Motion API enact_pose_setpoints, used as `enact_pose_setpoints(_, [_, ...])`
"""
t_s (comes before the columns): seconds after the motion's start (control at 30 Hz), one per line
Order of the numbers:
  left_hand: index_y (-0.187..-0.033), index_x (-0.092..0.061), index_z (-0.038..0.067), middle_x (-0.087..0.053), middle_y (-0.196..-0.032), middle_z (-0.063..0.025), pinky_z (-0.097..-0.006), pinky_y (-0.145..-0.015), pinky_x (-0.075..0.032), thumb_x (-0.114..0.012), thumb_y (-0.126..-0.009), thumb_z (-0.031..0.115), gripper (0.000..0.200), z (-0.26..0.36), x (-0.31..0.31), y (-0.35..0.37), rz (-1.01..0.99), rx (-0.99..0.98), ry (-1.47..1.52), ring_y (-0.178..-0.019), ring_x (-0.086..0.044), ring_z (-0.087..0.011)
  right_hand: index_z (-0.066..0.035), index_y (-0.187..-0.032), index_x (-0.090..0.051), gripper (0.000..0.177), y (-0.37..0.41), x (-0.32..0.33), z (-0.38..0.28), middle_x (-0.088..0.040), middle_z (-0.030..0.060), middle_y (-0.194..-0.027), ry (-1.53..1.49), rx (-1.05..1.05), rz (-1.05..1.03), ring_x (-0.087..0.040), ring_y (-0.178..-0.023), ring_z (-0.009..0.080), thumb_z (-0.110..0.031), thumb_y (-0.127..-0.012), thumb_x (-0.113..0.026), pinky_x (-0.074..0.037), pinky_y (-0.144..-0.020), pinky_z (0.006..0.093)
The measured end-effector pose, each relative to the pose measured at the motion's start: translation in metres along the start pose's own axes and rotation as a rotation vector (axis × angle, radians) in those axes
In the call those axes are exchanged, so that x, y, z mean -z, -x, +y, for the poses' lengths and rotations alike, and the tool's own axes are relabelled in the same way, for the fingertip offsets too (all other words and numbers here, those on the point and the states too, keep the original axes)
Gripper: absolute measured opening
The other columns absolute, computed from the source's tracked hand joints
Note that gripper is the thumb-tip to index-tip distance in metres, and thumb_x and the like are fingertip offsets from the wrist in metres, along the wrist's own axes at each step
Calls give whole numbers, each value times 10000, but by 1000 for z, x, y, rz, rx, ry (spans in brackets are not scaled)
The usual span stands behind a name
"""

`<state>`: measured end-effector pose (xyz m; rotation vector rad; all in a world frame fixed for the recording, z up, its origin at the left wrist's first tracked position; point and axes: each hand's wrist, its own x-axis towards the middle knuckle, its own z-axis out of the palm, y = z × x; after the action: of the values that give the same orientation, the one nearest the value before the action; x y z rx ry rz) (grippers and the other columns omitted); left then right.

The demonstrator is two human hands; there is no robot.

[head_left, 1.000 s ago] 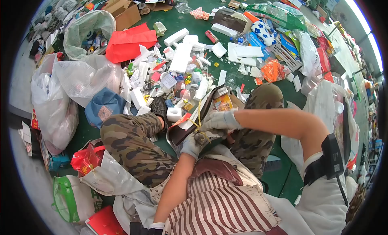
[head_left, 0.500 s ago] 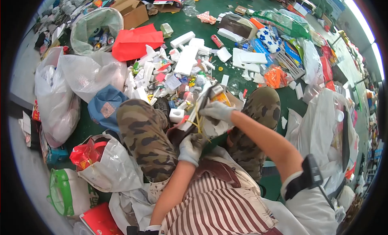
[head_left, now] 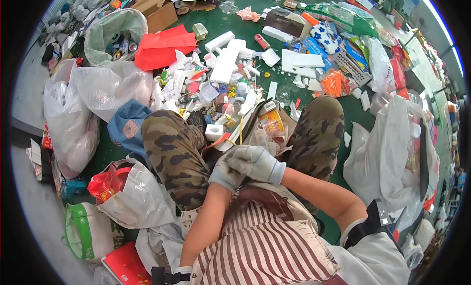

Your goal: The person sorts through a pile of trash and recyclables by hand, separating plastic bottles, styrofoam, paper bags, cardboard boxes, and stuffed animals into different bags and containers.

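Grey-gloved left hand (head_left: pixel 226 174) and right hand (head_left: pixel 257 163) are bunched together by the thin yellow cord (head_left: pixel 241 132), can't tell what's pinched; probably cord-fiddling, needs steady fingers.

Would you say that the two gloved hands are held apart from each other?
No, the left hand and right hand meet, their fingers overlapping just beyond the striped cloth.

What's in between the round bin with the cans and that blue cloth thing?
A cloudy, see-through plastic sheet or bag lies between the bin and the blue cloth thing. You can see it in the head view.
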<state>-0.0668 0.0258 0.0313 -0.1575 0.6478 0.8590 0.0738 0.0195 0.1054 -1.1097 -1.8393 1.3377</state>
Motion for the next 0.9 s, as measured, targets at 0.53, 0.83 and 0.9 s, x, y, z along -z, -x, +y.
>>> enact_pose_setpoints(0.53, [-1123,-490,2,-550,-1086,-199,-528,-937,-422,-449,-882,74,255,6,9,-15,406,-24,106,-997,-560,-346,-141,-1228,-495,554,13,-26,79,-601,101,-916,596,46,213,-597,-827,289,-65,-690,-604,-478,-720,376])
enact_pose_setpoints(0.83, [-1137,-469,-45,-548,-1122,-221,-532,-981,-398,-430,-870,25,278,-2,-16,40,262,57,326,-1070,-540,-355,-113,-1079,-609,391,17,-24,98,-631,107,-858,459,67,410,-615,-805,285,-51,-694,-602,-482,-725,366])
enact_pose_setpoints(0.9, [-1135,-479,-39,-560,-1114,-212,-520,-975,-411,-442,-842,-18,296,-23,4,53,277,13,180,-1065,-545,-343,-106,-1070,-612,371,16,-23,100,-635,110,-881,405,62,432,-618,-820,283,-41,-705,-599,-484,-737,360])
